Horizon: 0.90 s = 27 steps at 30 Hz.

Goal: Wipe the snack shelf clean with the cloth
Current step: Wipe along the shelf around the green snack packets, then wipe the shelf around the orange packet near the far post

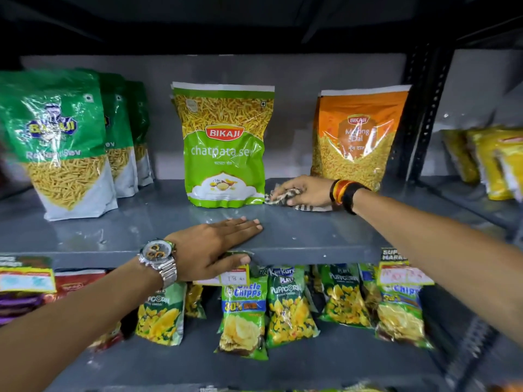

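Observation:
The grey metal snack shelf (141, 230) runs across the middle of the view. My right hand (307, 190) presses a crumpled striped cloth (285, 197) onto the shelf, between a light green Bikaji sev bag (225, 148) and an orange Bikaji dal bag (358, 140). The cloth's left end touches the foot of the green bag. My left hand (218, 247) lies flat on the shelf's front edge, fingers together on top and thumb hooked under the lip. It holds nothing.
Dark green sev bags (60, 142) stand in a row at the left of the shelf. Below, several small chip and puffcorn packets (288, 306) lie on the lower shelf behind price tags (235, 277). A black perforated upright (424, 108) bounds the right side, with yellow packets (492, 162) beyond.

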Each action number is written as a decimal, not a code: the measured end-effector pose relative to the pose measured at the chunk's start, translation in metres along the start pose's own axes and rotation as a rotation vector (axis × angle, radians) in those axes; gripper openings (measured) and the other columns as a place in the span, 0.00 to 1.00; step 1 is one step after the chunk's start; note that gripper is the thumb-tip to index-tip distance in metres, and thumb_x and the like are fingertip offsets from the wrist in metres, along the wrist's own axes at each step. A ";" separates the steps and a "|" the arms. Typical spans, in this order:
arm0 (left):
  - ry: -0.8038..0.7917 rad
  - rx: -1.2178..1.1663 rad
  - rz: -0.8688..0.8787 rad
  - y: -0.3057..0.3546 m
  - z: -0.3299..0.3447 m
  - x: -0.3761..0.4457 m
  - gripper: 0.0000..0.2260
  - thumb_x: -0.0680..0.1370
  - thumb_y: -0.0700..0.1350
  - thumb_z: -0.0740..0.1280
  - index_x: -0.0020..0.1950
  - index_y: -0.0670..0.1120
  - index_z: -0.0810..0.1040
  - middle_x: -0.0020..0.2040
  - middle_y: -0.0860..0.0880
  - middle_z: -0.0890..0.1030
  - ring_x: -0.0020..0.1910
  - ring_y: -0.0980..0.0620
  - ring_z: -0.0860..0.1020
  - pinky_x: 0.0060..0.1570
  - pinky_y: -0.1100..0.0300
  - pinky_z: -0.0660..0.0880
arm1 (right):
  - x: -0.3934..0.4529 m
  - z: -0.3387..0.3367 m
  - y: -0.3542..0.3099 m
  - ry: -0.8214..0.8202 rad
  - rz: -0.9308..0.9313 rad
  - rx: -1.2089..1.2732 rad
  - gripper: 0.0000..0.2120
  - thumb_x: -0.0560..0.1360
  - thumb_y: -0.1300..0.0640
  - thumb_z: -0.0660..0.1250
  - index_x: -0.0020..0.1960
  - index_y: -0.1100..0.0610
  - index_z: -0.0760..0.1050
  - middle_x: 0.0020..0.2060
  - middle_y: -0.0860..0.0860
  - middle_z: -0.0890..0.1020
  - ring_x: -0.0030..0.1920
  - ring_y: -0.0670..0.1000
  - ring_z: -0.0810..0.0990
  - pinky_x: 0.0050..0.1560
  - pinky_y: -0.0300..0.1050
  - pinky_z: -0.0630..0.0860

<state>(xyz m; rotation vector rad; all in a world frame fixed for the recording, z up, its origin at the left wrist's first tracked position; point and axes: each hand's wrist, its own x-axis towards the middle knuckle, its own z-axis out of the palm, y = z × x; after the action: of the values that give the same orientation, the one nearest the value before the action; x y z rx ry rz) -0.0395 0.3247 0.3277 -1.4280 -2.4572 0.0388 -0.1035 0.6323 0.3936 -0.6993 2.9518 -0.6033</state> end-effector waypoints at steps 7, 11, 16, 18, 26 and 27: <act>0.010 -0.005 -0.007 0.001 0.000 0.000 0.30 0.84 0.63 0.51 0.83 0.52 0.52 0.82 0.53 0.59 0.81 0.55 0.55 0.79 0.55 0.58 | -0.004 0.000 0.007 0.236 0.111 0.059 0.15 0.79 0.61 0.65 0.62 0.48 0.78 0.65 0.51 0.77 0.64 0.53 0.75 0.61 0.42 0.70; 0.014 0.005 -0.026 0.004 -0.002 -0.001 0.30 0.84 0.63 0.51 0.83 0.53 0.53 0.82 0.54 0.59 0.81 0.56 0.56 0.78 0.56 0.58 | -0.007 0.021 0.004 0.283 0.174 -0.002 0.16 0.80 0.59 0.62 0.65 0.47 0.75 0.65 0.53 0.78 0.60 0.58 0.79 0.59 0.49 0.76; -0.007 0.013 -0.044 0.008 -0.003 -0.003 0.31 0.83 0.65 0.50 0.83 0.52 0.54 0.81 0.52 0.61 0.80 0.54 0.59 0.78 0.54 0.60 | -0.068 0.011 -0.019 0.037 0.025 0.121 0.16 0.79 0.59 0.66 0.65 0.47 0.76 0.60 0.42 0.78 0.54 0.43 0.77 0.54 0.36 0.69; -0.004 0.027 -0.086 0.008 -0.003 -0.003 0.33 0.82 0.67 0.50 0.83 0.50 0.55 0.81 0.50 0.63 0.79 0.52 0.61 0.77 0.53 0.62 | -0.081 0.001 -0.020 0.064 0.013 0.225 0.16 0.78 0.58 0.67 0.64 0.47 0.77 0.56 0.42 0.80 0.53 0.42 0.77 0.53 0.36 0.68; -0.029 0.046 -0.217 0.017 -0.011 -0.002 0.45 0.75 0.76 0.43 0.82 0.46 0.59 0.80 0.45 0.64 0.78 0.48 0.65 0.75 0.52 0.64 | -0.056 0.022 -0.015 0.205 0.127 0.118 0.18 0.76 0.53 0.69 0.65 0.48 0.76 0.63 0.49 0.80 0.63 0.51 0.77 0.65 0.48 0.72; -0.035 0.055 -0.219 0.016 -0.011 -0.002 0.45 0.76 0.75 0.43 0.82 0.46 0.58 0.80 0.45 0.64 0.78 0.48 0.65 0.75 0.51 0.65 | -0.058 0.025 -0.023 0.189 0.090 0.091 0.18 0.76 0.52 0.69 0.66 0.47 0.75 0.64 0.48 0.79 0.63 0.50 0.77 0.65 0.47 0.72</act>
<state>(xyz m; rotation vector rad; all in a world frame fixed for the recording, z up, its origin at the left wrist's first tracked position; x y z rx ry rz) -0.0219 0.3296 0.3347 -1.1377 -2.6049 0.0835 -0.0379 0.6297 0.3767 -0.5251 3.0821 -0.8328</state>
